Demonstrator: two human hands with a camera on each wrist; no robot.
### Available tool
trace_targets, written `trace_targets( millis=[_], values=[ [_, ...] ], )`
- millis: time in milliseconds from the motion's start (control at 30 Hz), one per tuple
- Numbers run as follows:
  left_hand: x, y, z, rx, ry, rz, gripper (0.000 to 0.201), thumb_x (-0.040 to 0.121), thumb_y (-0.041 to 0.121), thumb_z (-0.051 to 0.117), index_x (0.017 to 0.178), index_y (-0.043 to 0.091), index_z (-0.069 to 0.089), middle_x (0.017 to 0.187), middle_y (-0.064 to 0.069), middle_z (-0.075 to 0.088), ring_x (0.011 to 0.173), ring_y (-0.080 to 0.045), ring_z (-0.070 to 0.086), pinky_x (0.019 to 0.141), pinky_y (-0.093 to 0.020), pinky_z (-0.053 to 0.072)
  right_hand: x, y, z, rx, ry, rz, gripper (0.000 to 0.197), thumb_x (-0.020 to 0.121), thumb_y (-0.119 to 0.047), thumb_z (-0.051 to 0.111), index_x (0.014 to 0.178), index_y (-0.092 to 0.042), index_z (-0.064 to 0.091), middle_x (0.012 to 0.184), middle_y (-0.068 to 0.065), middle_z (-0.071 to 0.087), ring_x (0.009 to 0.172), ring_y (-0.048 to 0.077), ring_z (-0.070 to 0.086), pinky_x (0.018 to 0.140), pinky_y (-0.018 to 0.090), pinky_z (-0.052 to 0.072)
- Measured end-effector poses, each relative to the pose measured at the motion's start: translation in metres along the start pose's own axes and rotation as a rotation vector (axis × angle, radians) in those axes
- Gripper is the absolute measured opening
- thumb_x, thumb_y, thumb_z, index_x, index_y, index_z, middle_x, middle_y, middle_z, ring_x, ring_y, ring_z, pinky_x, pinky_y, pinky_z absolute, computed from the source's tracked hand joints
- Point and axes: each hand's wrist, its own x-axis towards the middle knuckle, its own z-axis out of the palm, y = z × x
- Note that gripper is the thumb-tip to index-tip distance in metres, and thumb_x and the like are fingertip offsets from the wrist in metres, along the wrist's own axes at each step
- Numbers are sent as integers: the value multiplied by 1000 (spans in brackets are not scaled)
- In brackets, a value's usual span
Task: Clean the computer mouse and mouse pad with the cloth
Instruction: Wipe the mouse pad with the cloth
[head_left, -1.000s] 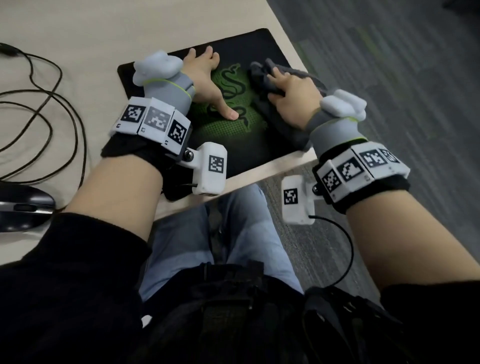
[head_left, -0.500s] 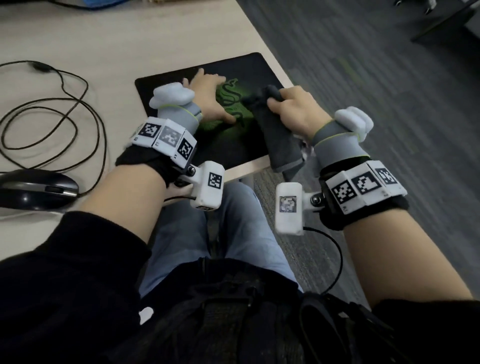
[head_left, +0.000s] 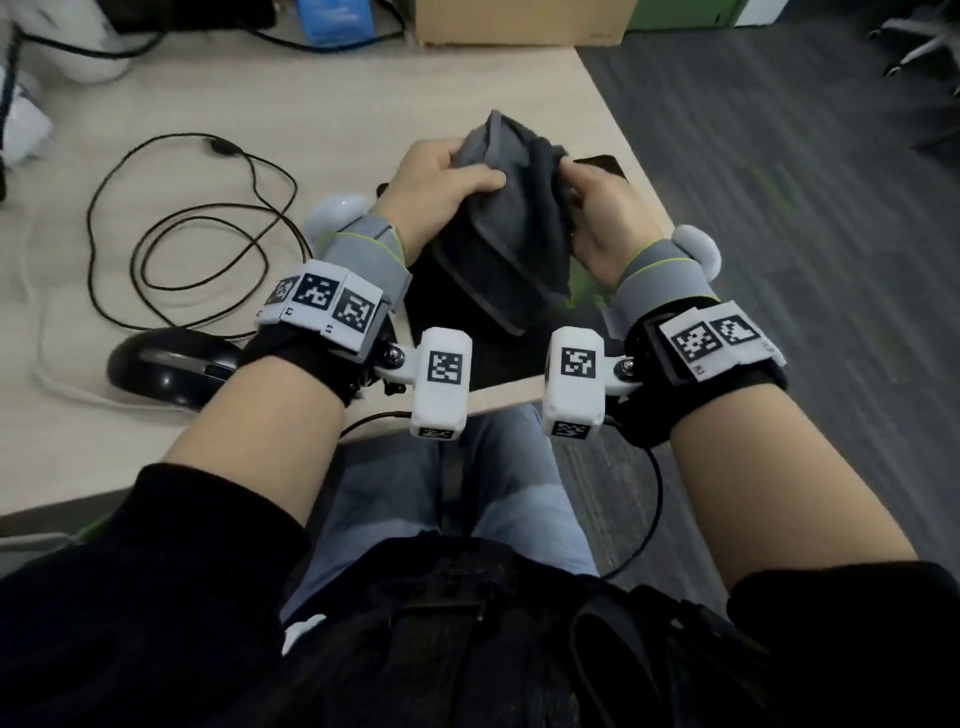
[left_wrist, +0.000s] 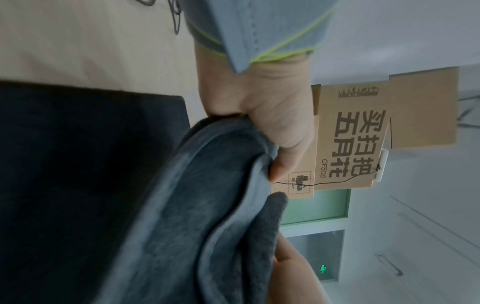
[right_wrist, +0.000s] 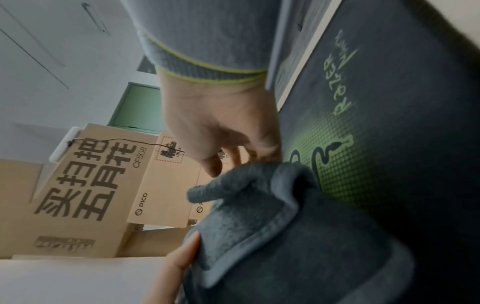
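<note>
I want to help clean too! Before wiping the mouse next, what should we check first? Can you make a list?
1. Cloth held by both hands, left hand and right hand: ok.
2. Cloth lifted off the mouse pad: ok.
3. Mouse on the desk, near the left forearm: ok.
4. Mouse cable lying loose, not over the mouse: ok.
5. Mouse pad fully wiped: cannot tell.

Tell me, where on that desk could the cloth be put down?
Bare desk lies between the cardboard box and the raised cloth. Left of the mouse pad it is crowded: coiled cable and mouse.
</note>
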Motion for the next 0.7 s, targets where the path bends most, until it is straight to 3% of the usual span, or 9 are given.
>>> trace_targets(
  millis=[100,167,200,300,367,467,567,633,700],
  values=[
    [13,4,-3,47,105,57,8,68,20,58,65,19,51,61,9,56,58,1,52,61,-14,42,20,5,3,-104,-76,142,54,80,-58,56,109,-14,68,107,7,72,101,23,68,96,38,51],
    [24,6,-4,58,109,50,7,70,21,55,69,19,49,66,6,54,61,-1,53,64,-15,44,29,6,7,-114,-135,170,64,75,-62,59,114,-12,68,112,11,71,104,27,68,95,41,53],
    [31,7,-6,57,111,47,5,71,21,55,72,19,50,70,4,55,66,-4,54,67,-17,45,33,3,9,-107,-115,153,57,79,-56,60,112,-9,69,110,12,71,101,27,69,92,40,54],
    [54,5,-15,10,158,43,8,81,15,55,78,21,52,78,4,58,73,-7,56,72,-19,46,54,1,9,-49,35,30,9,90,-12,58,91,-8,66,90,11,69,82,25,67,86,41,55],
    [72,2,-23,4,204,30,14,88,10,54,81,22,54,81,5,60,75,-6,57,74,-18,47,71,-5,11,-37,90,-5,18,91,3,50,86,-11,61,86,10,65,80,24,62,88,44,53],
    [91,-3,-31,20,235,-10,4,79,19,56,81,23,56,83,5,62,78,-8,59,78,-22,48,94,-11,14,-74,130,-62,23,91,5,48,89,-15,60,89,8,63,89,26,61,93,48,52],
    [119,-10,-38,15,245,-52,10,74,25,55,84,22,58,91,-2,64,91,-18,61,92,-36,50,126,-24,17,-88,174,-107,24,91,5,49,106,-10,60,95,9,64,98,29,61,97,49,51],
    [129,-8,-39,37,209,-41,17,83,21,56,100,19,55,106,-4,63,105,-20,60,100,-37,47,139,-31,18,-99,200,-142,31,91,5,47,120,-5,56,105,11,62,103,28,60,98,45,50],
    [147,-6,-39,44,148,-55,24,93,12,51,115,20,47,116,-3,59,111,-18,57,102,-32,46,158,-40,16,-122,233,-187,36,92,7,45,126,-2,53,106,9,60,103,22,58,100,39,49]
  ],
)
